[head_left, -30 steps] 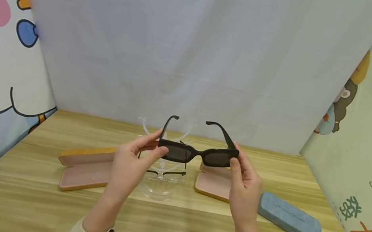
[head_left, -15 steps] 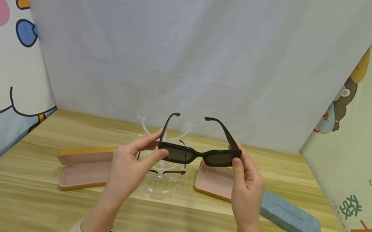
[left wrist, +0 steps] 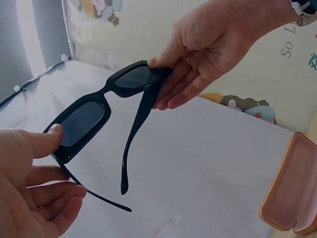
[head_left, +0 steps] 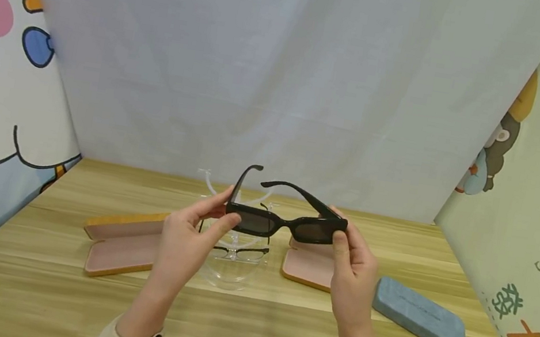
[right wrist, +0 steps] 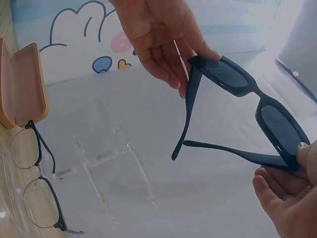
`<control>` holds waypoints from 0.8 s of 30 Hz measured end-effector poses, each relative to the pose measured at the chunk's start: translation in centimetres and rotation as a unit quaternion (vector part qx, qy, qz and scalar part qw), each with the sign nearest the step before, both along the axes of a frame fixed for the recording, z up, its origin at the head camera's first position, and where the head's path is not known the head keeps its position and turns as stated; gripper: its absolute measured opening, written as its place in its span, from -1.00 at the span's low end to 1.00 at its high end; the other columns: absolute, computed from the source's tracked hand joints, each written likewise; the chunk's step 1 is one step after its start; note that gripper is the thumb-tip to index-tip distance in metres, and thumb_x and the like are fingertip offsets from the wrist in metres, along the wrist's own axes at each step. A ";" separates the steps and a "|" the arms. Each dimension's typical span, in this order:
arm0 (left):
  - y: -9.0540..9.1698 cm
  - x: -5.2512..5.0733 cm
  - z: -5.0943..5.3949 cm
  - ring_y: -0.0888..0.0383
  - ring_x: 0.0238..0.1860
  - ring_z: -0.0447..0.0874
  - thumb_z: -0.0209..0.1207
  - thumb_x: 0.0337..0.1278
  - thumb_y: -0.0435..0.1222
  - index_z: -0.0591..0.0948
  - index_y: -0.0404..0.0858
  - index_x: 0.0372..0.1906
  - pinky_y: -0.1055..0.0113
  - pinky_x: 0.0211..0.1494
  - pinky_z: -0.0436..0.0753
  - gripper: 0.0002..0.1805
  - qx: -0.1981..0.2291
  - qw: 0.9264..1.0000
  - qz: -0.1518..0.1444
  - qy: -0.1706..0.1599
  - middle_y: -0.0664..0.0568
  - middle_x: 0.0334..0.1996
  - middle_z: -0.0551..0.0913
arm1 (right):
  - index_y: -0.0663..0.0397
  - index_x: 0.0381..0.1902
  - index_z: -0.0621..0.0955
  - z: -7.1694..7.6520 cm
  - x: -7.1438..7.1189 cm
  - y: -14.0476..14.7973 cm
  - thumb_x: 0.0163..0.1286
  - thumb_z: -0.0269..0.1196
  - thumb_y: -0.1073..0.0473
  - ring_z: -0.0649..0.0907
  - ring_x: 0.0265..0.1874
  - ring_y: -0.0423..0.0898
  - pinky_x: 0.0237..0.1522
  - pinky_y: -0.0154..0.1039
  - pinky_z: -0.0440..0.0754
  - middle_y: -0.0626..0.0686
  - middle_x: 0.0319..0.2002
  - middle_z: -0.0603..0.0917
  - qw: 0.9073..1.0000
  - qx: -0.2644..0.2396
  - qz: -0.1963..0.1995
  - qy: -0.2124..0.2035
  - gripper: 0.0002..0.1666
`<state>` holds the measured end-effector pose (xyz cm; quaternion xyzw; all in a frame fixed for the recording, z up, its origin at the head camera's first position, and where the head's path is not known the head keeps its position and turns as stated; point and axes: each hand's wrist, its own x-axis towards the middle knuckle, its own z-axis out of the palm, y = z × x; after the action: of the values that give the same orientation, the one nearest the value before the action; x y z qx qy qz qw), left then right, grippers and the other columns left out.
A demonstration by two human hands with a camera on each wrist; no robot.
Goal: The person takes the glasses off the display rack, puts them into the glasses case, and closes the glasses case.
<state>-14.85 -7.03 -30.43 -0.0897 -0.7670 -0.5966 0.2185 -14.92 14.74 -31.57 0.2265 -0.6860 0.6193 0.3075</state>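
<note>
Black sunglasses [head_left: 284,226] with dark rectangular lenses are held up by both hands over the table. My left hand [head_left: 188,238] pinches the left end of the frame, thumb on the front by the lens and fingers behind. At the other end, my right hand [head_left: 357,269] pinches the frame the same way. The left temple stands unfolded; the right temple [right wrist: 233,150] angles inward, partly folded. Behind and below the sunglasses is a clear display stand [head_left: 226,285], bearing glasses [head_left: 252,254] with a dark upper rim.
An open orange case [head_left: 123,254] with pink lining lies to the left on the wooden table [head_left: 245,334]. Another open case [head_left: 307,267] is partly hidden behind my right hand. To the right lies a blue case [head_left: 421,316], shut. A pale cloth [head_left: 283,77] hangs at the back.
The right temple of the sunglasses has swung inward toward the left one. My right hand has shifted slightly left. The left hand keeps its pinch with little movement.
</note>
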 end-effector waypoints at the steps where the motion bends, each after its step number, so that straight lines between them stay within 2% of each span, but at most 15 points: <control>1: 0.0 0.0 0.0 0.27 -0.19 0.60 0.30 -0.05 -0.17 0.56 0.01 0.08 0.33 -0.11 0.53 -0.53 0.000 1.000 0.000 -0.002 0.05 -0.28 0.69 | 0.31 0.14 0.45 0.0 0.0 0.0 0.42 -0.10 0.36 0.42 0.20 -0.11 0.17 -0.40 0.35 -0.04 0.08 0.56 1.000 -0.002 0.004 -0.006 -0.61; 5: 0.3 0.1 -0.2 0.29 -0.22 0.60 0.29 -0.04 -0.15 0.56 0.01 0.07 0.39 -0.28 0.48 -0.54 -0.005 1.000 0.001 0.004 0.07 -0.31 0.69 | 0.29 0.16 0.43 0.0 0.2 0.2 0.44 -0.12 0.31 0.38 0.23 -0.08 0.18 -0.40 0.34 -0.03 0.11 0.53 0.999 -0.011 0.020 -0.040 -0.60; 8: 0.4 0.2 -0.1 0.28 -0.23 0.60 0.29 -0.04 -0.16 0.56 -0.01 0.07 0.36 -0.12 0.46 -0.54 0.001 1.000 0.001 0.007 0.06 -0.31 0.69 | 0.27 0.17 0.43 0.1 0.2 0.2 0.45 -0.12 0.29 0.38 0.23 -0.09 0.19 -0.38 0.33 -0.02 0.12 0.52 0.998 -0.022 0.033 -0.056 -0.60; 12: 0.2 0.2 0.1 0.29 -0.21 0.59 0.29 -0.03 -0.19 0.56 -0.02 0.07 0.40 -0.29 0.41 -0.54 0.018 1.000 -0.005 0.001 0.05 -0.27 0.69 | 0.34 0.13 0.44 0.4 0.2 0.1 0.44 -0.12 0.31 0.45 0.16 -0.12 0.18 -0.36 0.35 0.01 0.09 0.54 0.997 -0.033 0.054 -0.048 -0.62; 14: 0.1 0.2 0.2 0.30 -0.20 0.58 0.29 -0.03 -0.20 0.56 -0.01 0.08 0.42 -0.45 0.35 -0.54 0.020 1.000 -0.008 -0.001 0.05 -0.26 0.68 | 0.38 0.13 0.43 0.4 0.1 0.1 0.44 -0.13 0.32 0.47 0.13 -0.12 0.17 -0.36 0.37 0.01 0.07 0.54 0.996 -0.033 0.064 -0.044 -0.61; 16: 0.0 0.3 0.2 0.30 -0.20 0.58 0.29 -0.03 -0.21 0.56 -0.02 0.08 0.43 -0.49 0.37 -0.54 0.019 1.000 -0.011 -0.002 0.05 -0.26 0.68 | 0.43 0.13 0.41 0.5 0.1 0.1 0.45 -0.14 0.32 0.48 0.12 -0.13 0.17 -0.36 0.37 0.00 0.07 0.54 0.995 -0.038 0.080 -0.039 -0.61; 19: -0.1 0.3 0.2 0.30 -0.21 0.59 0.30 -0.04 -0.21 0.56 -0.03 0.07 0.41 -0.34 0.51 -0.54 0.014 1.000 -0.018 -0.003 0.06 -0.25 0.69 | 0.42 0.13 0.40 0.5 0.1 0.3 0.45 -0.15 0.32 0.49 0.10 -0.14 0.18 -0.37 0.35 -0.03 0.02 0.57 0.992 -0.056 0.104 -0.036 -0.61; 20: -0.1 0.3 0.3 0.29 -0.21 0.59 0.30 -0.05 -0.22 0.56 -0.04 0.07 0.36 -0.23 0.54 -0.53 0.013 1.000 -0.021 -0.002 0.06 -0.25 0.69 | 0.40 0.12 0.41 0.5 0.1 0.3 0.45 -0.16 0.32 0.48 0.10 -0.14 0.19 -0.37 0.35 -0.04 0.00 0.57 0.991 -0.062 0.112 -0.036 -0.62; 22: -0.1 0.3 0.3 0.29 -0.22 0.60 0.30 -0.05 -0.23 0.57 -0.07 0.07 0.31 -0.07 0.53 -0.53 0.015 0.999 -0.029 -0.001 0.04 -0.25 0.69 | 0.34 0.11 0.43 0.5 0.1 0.4 0.45 -0.16 0.32 0.47 0.11 -0.12 0.21 -0.35 0.33 -0.03 -0.01 0.57 0.988 -0.075 0.129 -0.039 -0.63; 24: -0.2 0.2 0.3 0.28 -0.23 0.60 0.30 -0.05 -0.24 0.57 -0.09 0.07 0.30 -0.05 0.52 -0.53 0.022 0.999 -0.037 -0.002 0.03 -0.26 0.69 | 0.27 0.07 0.48 0.6 0.1 0.4 0.45 -0.15 0.31 0.40 0.17 -0.11 0.23 -0.34 0.29 0.01 0.05 0.52 0.988 -0.069 0.129 -0.045 -0.64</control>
<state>-14.61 -7.19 -30.10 -0.1121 -0.7501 -0.6214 0.1966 -14.83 15.14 -31.02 0.2630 -0.6197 0.7094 0.2086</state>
